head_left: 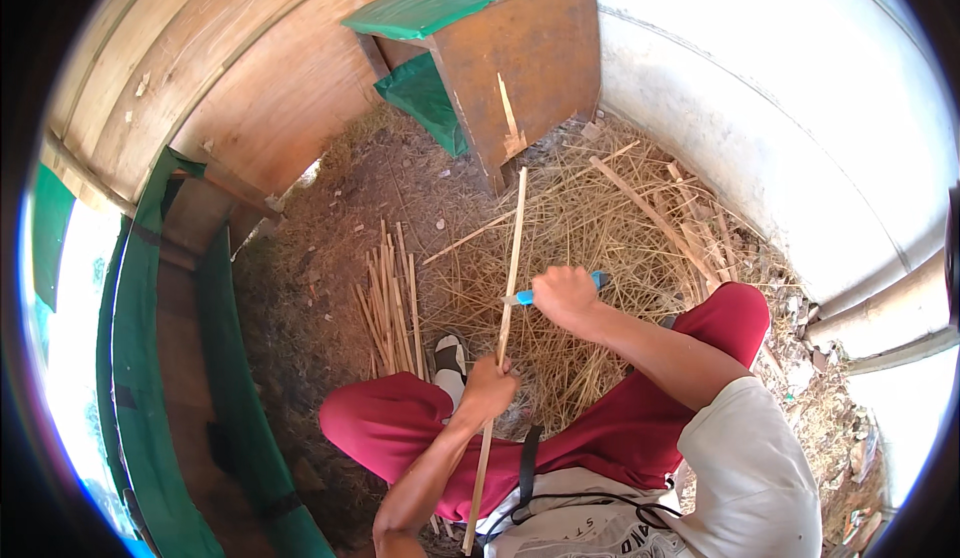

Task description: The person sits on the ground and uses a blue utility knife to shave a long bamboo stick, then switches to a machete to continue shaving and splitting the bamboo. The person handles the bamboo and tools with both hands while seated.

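Note:
A long, narrow bamboo strip [516, 228] runs upright through the middle of the view, from my lap up past my knees. My left hand [488, 390] is wrapped round its lower half. In my right hand [566, 296] is a blue utility knife [600, 279], gripped in a closed fist. The blade points left and meets the strip's edge above my left hand. Thin pale shavings [560, 368] lie in a heap on the ground beneath the knife.
A bundle of cut strips [392, 303] lies left of my shoe [450, 355]. Split bamboo pieces [655, 216] rest at the right by the white wall [760, 108]. A wooden cabinet [530, 68] with a green cover stands ahead; a green-edged bench [165, 358] stands at the left.

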Demonstrator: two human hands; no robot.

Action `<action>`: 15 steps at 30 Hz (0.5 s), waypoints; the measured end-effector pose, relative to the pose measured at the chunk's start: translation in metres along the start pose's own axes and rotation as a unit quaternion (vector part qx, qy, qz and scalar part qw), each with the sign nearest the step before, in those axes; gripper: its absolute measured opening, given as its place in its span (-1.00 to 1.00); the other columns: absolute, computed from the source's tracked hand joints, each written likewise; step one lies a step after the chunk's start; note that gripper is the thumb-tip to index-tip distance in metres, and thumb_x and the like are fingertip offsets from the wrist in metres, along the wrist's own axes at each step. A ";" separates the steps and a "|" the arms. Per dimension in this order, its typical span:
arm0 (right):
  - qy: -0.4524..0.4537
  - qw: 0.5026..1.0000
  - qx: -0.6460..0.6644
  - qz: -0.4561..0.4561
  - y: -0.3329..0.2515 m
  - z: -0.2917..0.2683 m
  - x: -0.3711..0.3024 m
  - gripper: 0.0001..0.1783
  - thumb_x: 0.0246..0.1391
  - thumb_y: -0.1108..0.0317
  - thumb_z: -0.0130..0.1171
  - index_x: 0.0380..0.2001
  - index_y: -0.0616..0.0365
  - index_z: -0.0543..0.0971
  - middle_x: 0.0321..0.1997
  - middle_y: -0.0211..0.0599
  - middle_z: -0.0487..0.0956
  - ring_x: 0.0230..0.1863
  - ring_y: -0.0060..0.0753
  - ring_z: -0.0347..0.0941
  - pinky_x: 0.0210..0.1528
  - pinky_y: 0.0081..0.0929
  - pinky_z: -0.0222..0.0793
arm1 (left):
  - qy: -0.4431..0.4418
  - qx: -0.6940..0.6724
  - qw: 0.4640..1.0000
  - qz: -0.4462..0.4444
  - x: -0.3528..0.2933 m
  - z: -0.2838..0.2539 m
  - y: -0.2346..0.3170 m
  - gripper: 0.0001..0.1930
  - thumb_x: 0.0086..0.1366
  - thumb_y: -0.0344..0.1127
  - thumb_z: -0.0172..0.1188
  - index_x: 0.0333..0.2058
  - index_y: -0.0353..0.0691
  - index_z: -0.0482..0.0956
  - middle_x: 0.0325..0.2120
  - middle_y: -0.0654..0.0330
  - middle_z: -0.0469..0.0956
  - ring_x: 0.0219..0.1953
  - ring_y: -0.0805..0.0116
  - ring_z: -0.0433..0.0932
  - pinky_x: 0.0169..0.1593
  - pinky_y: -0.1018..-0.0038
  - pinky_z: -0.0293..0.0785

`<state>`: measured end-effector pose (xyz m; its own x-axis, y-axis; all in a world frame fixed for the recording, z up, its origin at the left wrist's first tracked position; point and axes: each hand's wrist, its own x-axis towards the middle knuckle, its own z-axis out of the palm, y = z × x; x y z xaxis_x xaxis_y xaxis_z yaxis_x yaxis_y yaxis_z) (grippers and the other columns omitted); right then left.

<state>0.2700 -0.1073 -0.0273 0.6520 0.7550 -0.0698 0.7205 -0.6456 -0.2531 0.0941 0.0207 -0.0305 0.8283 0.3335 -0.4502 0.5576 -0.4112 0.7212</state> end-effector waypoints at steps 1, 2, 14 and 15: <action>0.013 1.000 0.006 -0.002 0.001 0.003 0.002 -0.89 -0.08 0.41 0.24 -0.54 0.22 0.66 -0.48 -0.10 0.63 -0.41 -0.15 0.64 -0.49 -0.26 0.51 | -0.018 -0.021 1.000 -0.015 0.001 0.000 -0.005 -0.85 0.01 -0.47 0.13 -0.54 -0.22 0.29 -0.68 0.24 0.31 -0.61 0.44 0.29 -0.53 0.40 0.19; 0.025 1.000 0.012 -0.004 0.001 0.006 0.003 -0.89 -0.09 0.40 0.25 -0.54 0.22 0.66 -0.48 -0.09 0.63 -0.40 -0.15 0.64 -0.49 -0.25 0.51 | -0.036 -0.041 0.998 -0.030 0.002 0.000 -0.010 -0.85 0.01 -0.47 0.13 -0.54 -0.23 0.30 -0.68 0.23 0.31 -0.60 0.43 0.31 -0.51 0.39 0.21; -0.014 0.997 -0.028 0.076 0.047 0.023 0.026 -0.91 0.04 0.42 0.22 -0.42 0.20 0.65 -0.37 -0.14 0.65 -0.34 -0.23 0.64 -0.37 -0.29 0.57 | -0.117 -0.044 0.990 -0.065 -0.061 -0.007 0.003 -0.76 0.05 -0.51 0.12 -0.53 -0.10 0.19 -0.67 0.38 0.25 -0.62 0.57 0.24 -0.57 0.51 0.11; -0.012 0.995 -0.032 0.091 0.056 0.027 0.029 -0.91 0.05 0.42 0.22 -0.40 0.19 0.65 -0.35 -0.14 0.65 -0.32 -0.24 0.64 -0.36 -0.30 0.57 | -0.122 -0.030 0.989 -0.072 -0.069 -0.008 0.000 -0.75 0.06 -0.50 0.12 -0.53 -0.10 0.19 -0.67 0.39 0.25 -0.62 0.57 0.24 -0.57 0.51 0.11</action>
<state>0.3232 -0.1187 -0.0698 0.7674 0.6274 -0.1318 0.6057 -0.7769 -0.1717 0.0369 0.0046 0.0046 0.7329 0.1669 -0.6595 0.6728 -0.3211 0.6665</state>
